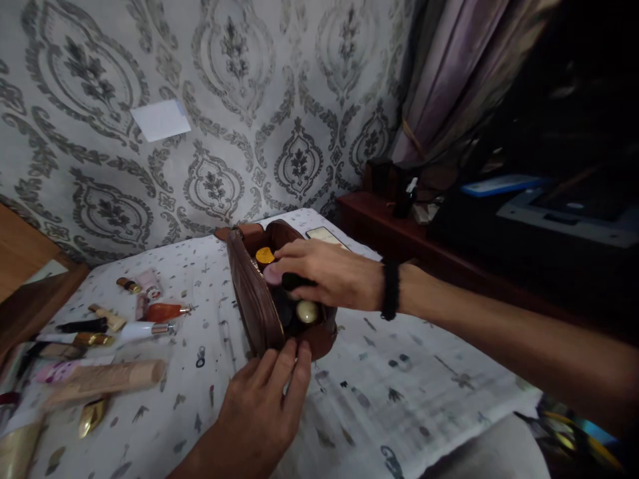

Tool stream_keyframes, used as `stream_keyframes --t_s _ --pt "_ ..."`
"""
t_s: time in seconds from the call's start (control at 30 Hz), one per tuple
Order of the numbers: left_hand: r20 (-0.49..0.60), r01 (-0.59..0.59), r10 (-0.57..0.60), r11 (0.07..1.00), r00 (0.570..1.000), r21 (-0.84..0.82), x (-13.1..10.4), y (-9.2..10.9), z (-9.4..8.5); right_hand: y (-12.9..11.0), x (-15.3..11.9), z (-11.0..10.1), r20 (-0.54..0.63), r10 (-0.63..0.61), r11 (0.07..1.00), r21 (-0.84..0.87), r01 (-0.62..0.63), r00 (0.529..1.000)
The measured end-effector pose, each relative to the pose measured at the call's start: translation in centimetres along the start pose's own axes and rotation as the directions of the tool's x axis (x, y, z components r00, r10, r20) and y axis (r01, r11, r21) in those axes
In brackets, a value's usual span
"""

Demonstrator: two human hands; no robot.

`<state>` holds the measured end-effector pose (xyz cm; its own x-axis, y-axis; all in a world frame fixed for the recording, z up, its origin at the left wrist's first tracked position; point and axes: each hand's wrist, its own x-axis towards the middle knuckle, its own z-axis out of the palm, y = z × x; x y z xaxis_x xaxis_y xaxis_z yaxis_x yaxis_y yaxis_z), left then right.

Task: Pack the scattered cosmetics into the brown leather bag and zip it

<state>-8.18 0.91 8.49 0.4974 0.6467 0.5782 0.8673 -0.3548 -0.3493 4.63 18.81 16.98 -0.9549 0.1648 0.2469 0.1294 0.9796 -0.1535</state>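
Observation:
A brown zip bag (249,299) stands unzipped on the patterned cloth, with several cosmetics inside. My right hand (329,274) reaches into it from the right, thumb and fingers closed around a black rounded item (295,282); the item's lower part is hidden. Beside those fingertips sit a yellow lid (264,256) and a pink round lid (272,274). A pale round cap (307,311) shows below my thumb. At the bag's near end, my left hand (269,392) grips the rim with its fingertips, the thumb not visible.
Several tubes and bottles lie on the left of the cloth (200,392), among them a beige tube (114,380) and an orange bottle (164,311). Behind the bag is a phone (325,235). The wallpapered wall (299,100) rises at the back; a dark red ledge (369,216) runs along the right.

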Motion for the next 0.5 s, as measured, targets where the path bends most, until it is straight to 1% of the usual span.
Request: stream_keyframes --t_s 0.03,0.07,0.1,0.13,0.17,0.2,0.23,0.27,0.3,0.33,0.4,0.43,0.47,0.5 --pt "-0.012 0.005 -0.005 1.000 1.000 0.003 0.0 0.0 0.0 0.2 -0.3 -0.7 -0.129 0.038 0.998 0.055 -0.031 0.991" --pt "-0.023 0.012 -0.012 1.000 1.000 0.006 -0.1 0.0 0.0 0.4 -0.7 -1.4 -0.261 0.099 0.990 0.119 -0.069 0.960" --pt "-0.028 0.015 -0.014 1.000 1.000 0.009 -0.1 -0.1 -0.1 0.6 -1.1 -2.1 -0.379 0.174 0.975 0.198 -0.105 0.909" --pt "-0.023 0.015 -0.015 1.000 1.000 0.014 -0.2 -0.1 -0.1 0.7 -1.4 -2.8 -0.471 0.259 0.948 0.291 -0.128 0.843" --pt "-0.010 0.008 -0.008 1.000 1.000 0.020 -0.2 -0.1 -0.2 0.7 -1.7 -3.2 -0.535 0.342 0.911 0.391 -0.133 0.773" --pt "0.009 0.003 -0.003 1.000 1.000 0.026 -0.3 -0.1 -0.3 0.7 -1.9 -3.5 -0.570 0.418 0.867 0.484 -0.122 0.708" --pt "0.014 0.010 -0.010 1.000 1.000 0.029 -0.3 -0.1 -0.3 0.6 -2.1 -3.5 -0.583 0.481 0.821 0.561 -0.104 0.655" --pt "0.010 0.022 -0.022 0.999 1.000 0.028 -0.4 0.0 -0.3 0.5 -2.2 -3.3 -0.583 0.529 0.781 0.618 -0.085 0.617" --pt "0.008 0.035 -0.035 0.999 0.999 0.022 -0.4 0.0 -0.3 0.4 -2.3 -3.0 -0.576 0.562 0.751 0.657 -0.073 0.594" --pt "0.000 0.045 -0.045 0.999 0.999 0.015 -0.5 0.1 -0.3 0.2 -2.4 -2.4 -0.565 0.584 0.729 0.681 -0.070 0.583" --pt "0.002 0.054 -0.054 0.998 0.999 -0.011 -0.6 0.0 -0.2 -0.1 -2.7 -1.2 -0.534 0.603 0.712 0.696 -0.098 0.593" --pt "0.000 0.055 -0.055 0.998 0.998 -0.033 -0.6 -0.2 -0.2 -0.3 -2.7 -0.6 -0.529 0.598 0.725 0.677 -0.125 0.602" --pt "-0.004 0.062 -0.062 0.996 0.998 -0.061 -0.6 -0.4 -0.2 -0.5 -2.8 -0.2 -0.536 0.573 0.761 0.629 -0.160 0.620" --pt "-0.018 0.080 -0.082 0.992 0.996 -0.093 -0.6 -0.7 -0.3 -0.8 -2.7 0.1 -0.544 0.521 0.815 0.546 -0.194 0.658"
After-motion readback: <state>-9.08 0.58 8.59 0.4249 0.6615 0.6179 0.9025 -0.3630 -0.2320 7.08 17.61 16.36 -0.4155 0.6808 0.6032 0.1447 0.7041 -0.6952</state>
